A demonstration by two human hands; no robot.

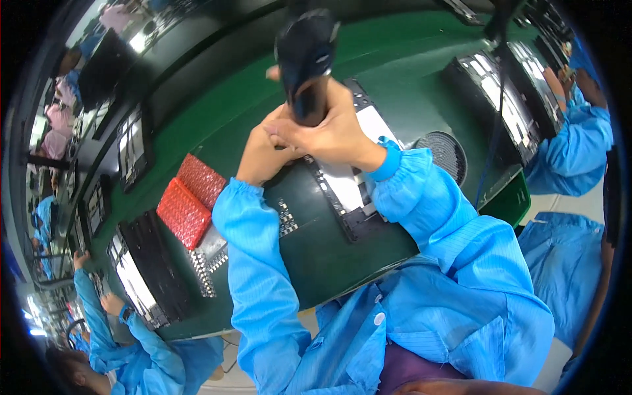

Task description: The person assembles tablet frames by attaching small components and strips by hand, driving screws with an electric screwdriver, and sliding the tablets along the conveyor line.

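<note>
A black handheld scanner (306, 49), somewhat blurred, stands up from my joined hands over the green table. Around its handle my right hand (336, 128) is closed, with a fingertip showing on the far side. My left hand (263, 151) is curled against the right one at the handle's base. Its fingers are mostly hidden, and what they grip cannot be made out. Beneath my hands and right forearm lies a flat black-framed device part with a white panel (339, 187), partly covered by them.
Red bubble-wrap pouches (184, 214) and strips of small parts (203, 273) lie left on the green table (316, 263). Stacked black panels (148, 270) stand beyond them. At right are a round black ridged tray (442, 158), more panels (497, 99) and a green bin (510, 201). Co-workers sit on both sides.
</note>
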